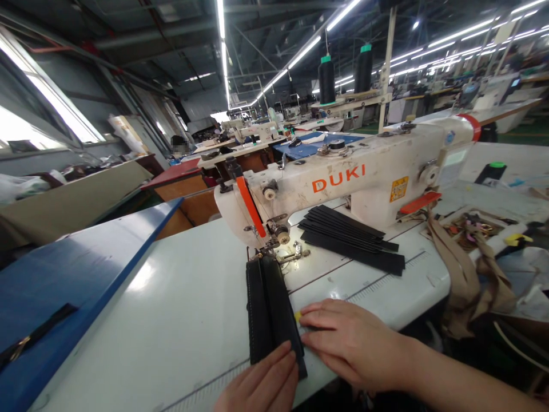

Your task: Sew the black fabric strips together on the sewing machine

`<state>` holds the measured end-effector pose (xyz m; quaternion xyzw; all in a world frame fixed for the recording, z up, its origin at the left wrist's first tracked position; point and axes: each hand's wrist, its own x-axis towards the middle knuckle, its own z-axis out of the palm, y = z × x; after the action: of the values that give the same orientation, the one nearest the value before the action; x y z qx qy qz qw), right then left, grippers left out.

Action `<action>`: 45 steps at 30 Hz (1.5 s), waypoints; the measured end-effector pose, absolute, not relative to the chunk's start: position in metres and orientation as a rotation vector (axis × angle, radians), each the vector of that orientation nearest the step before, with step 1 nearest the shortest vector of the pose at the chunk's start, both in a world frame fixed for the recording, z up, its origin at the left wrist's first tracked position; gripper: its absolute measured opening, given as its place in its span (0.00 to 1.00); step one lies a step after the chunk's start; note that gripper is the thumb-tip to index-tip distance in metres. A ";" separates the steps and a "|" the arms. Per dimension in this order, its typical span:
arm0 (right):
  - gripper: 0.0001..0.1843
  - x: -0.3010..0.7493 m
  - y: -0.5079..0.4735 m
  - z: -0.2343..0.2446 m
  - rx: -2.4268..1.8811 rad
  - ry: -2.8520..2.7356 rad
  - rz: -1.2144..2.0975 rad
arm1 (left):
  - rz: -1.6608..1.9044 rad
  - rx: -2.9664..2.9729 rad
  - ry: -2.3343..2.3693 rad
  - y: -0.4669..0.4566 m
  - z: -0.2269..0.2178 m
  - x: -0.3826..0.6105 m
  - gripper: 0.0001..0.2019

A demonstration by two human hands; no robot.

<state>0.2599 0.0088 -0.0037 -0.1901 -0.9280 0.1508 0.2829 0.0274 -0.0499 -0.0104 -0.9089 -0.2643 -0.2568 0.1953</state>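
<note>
A black leather-like piece with stitching along its left edge lies lengthwise under the presser foot of the white sewing machine. My left hand rests at its near end, fingers stretched out flat on it and the thumb hidden. To the right, my right hand has its fingers extended, with their tips at the piece's right edge. A small yellow bit shows by the right index fingertip; what it is I cannot tell. Several loose black strips lie fanned out beneath the machine arm.
A blue board borders the white table on the left, with a dark strap on it. A tray of metal fittings and beige straps are at the right. Black thread cones stand behind the machine.
</note>
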 end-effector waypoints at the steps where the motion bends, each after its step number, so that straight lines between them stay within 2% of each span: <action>1: 0.13 0.260 0.009 -0.004 -0.507 -2.481 0.408 | -0.744 -2.539 -0.738 -0.049 -0.013 0.028 0.18; 18: 0.13 0.260 0.008 -0.003 -0.511 -2.478 0.402 | -0.775 -2.540 -0.782 -0.048 -0.017 0.036 0.15; 27: 0.14 0.260 0.008 -0.004 -0.503 -2.464 0.399 | -0.738 -2.594 -0.800 -0.049 0.010 0.040 0.17; 31: 0.13 0.260 0.007 -0.005 -0.502 -2.468 0.406 | -0.848 -2.549 -0.788 -0.049 0.011 0.039 0.18; 36: 0.12 0.259 0.008 -0.003 -0.491 -2.471 0.385 | -0.657 -2.661 -0.867 -0.051 0.015 0.039 0.17; 40: 0.11 0.255 0.010 0.000 -0.491 -2.526 0.309 | -0.654 -2.666 -0.906 -0.052 0.015 0.040 0.19; 45: 0.08 0.251 0.013 0.006 -0.393 -2.698 0.054 | -0.680 -2.628 -0.881 -0.053 0.014 0.042 0.20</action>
<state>0.2509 0.0127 0.0055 -0.1411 -0.9682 0.0195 0.2058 0.0420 -0.0526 0.0143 -0.9113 -0.3055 -0.2357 0.1436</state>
